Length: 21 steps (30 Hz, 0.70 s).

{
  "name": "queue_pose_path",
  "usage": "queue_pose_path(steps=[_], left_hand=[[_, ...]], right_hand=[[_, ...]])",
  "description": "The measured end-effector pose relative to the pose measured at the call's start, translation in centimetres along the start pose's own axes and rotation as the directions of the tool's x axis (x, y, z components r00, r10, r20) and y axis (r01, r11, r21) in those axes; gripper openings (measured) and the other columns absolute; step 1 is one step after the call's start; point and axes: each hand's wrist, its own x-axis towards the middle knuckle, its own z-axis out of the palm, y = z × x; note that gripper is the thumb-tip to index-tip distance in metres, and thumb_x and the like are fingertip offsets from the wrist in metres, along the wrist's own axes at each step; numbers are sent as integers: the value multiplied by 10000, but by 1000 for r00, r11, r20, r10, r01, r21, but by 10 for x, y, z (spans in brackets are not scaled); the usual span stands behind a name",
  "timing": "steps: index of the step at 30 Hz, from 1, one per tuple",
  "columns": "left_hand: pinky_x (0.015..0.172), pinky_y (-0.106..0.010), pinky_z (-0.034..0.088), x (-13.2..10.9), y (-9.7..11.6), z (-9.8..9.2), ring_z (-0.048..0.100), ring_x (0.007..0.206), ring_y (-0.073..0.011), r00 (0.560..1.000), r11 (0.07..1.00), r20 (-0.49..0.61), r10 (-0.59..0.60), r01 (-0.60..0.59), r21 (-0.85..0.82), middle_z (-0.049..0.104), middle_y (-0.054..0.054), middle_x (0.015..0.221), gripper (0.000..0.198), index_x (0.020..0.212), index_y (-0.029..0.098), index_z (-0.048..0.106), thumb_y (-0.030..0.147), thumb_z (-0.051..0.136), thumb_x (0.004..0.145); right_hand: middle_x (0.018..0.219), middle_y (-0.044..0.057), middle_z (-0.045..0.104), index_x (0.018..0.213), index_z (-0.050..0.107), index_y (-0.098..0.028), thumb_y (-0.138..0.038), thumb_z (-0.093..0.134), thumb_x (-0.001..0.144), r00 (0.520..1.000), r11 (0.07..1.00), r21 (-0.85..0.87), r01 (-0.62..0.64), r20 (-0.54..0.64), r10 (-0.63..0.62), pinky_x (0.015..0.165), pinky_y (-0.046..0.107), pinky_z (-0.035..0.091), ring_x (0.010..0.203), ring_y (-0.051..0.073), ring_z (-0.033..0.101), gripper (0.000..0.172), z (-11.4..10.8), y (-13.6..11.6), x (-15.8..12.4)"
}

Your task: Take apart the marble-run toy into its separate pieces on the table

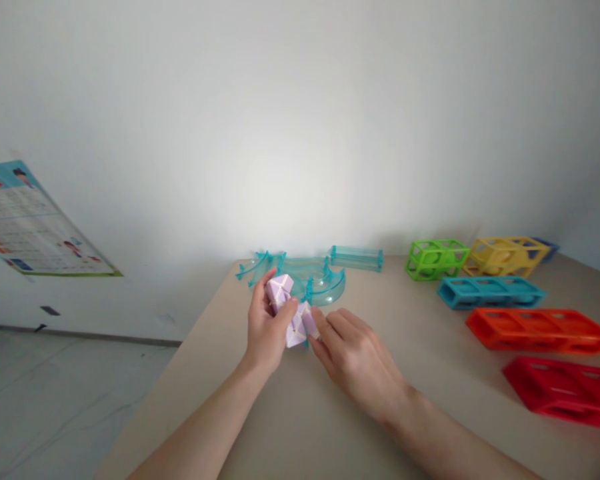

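Note:
A lilac snake puzzle with pale edges, bent into angular segments, is held above the table between my two hands. My left hand is closed around its upper left part, thumb across the front. My right hand pinches the lower right end between thumb and fingers. Parts of the puzzle are hidden behind the fingers. Just beyond it lie clear teal plastic track pieces, some curved, partly covered by my left hand and the puzzle.
A straight teal track piece lies near the wall. On the right stand open-frame blocks: green, yellow, blue, orange and red. The table's left edge drops to a tiled floor. A poster hangs left.

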Motion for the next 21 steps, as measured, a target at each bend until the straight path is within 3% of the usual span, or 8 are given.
queue_pose_path(steps=[3,5,7,9,11,13,16,21], left_hand=[[613,-205,467,5,0,2,575,679,-102,996,989,-57,-70,62,-132,619,-1,888,561,1184,233,537,214,755,668],[607,-212,470,9,0,2,593,683,-113,995,979,-69,-75,60,-193,628,-7,880,563,1175,222,546,229,763,655],[624,-221,482,11,0,1,608,701,-119,996,973,-68,-55,38,-229,640,-11,892,568,1181,225,548,241,767,657],[631,-223,489,10,0,0,613,706,-118,998,970,-52,-31,18,-243,648,-11,887,573,1196,230,546,245,766,667],[628,-228,496,9,0,0,620,711,-123,1000,971,-12,-22,18,-239,653,-11,882,592,1225,238,532,245,763,680],[627,-240,506,6,1,-1,629,719,-133,999,973,36,-29,37,-229,659,-15,891,616,1255,250,513,240,759,691],[635,-254,515,5,2,-1,643,748,-150,995,972,92,-46,66,-227,666,-24,919,633,1288,268,484,238,749,714],[694,-254,506,5,-5,-1,643,821,-152,988,981,148,-55,81,-177,655,-47,1036,539,1306,272,459,323,671,813]], right_hand=[[849,98,623,1264,539,-119,-198,507,935,998,984,170,-52,-28,57,641,333,479,758,227,561,339,3,-7,-1],[906,83,625,1284,527,-175,-255,510,944,983,900,408,-151,-36,181,676,317,494,785,203,578,350,6,-10,-3],[869,53,629,1237,547,-195,-333,516,943,930,703,645,-301,34,367,642,284,492,726,167,588,326,9,-11,-3],[766,29,625,1130,585,-170,-428,519,928,859,408,807,-426,219,462,571,260,478,639,146,577,334,12,-10,-3],[691,22,615,1051,590,-145,-505,523,901,817,110,867,-486,407,408,524,259,472,591,148,573,396,14,-8,-1],[666,23,613,1006,586,-129,-524,559,868,808,-69,867,-494,487,331,507,264,474,570,150,574,419,15,-7,1],[680,15,603,954,601,-128,-470,629,838,815,-16,878,-478,450,365,509,244,452,565,127,548,362,14,-7,0],[686,-6,596,945,622,-166,-388,599,871,843,378,802,-462,265,469,516,231,401,558,111,506,235,10,-10,-4]])
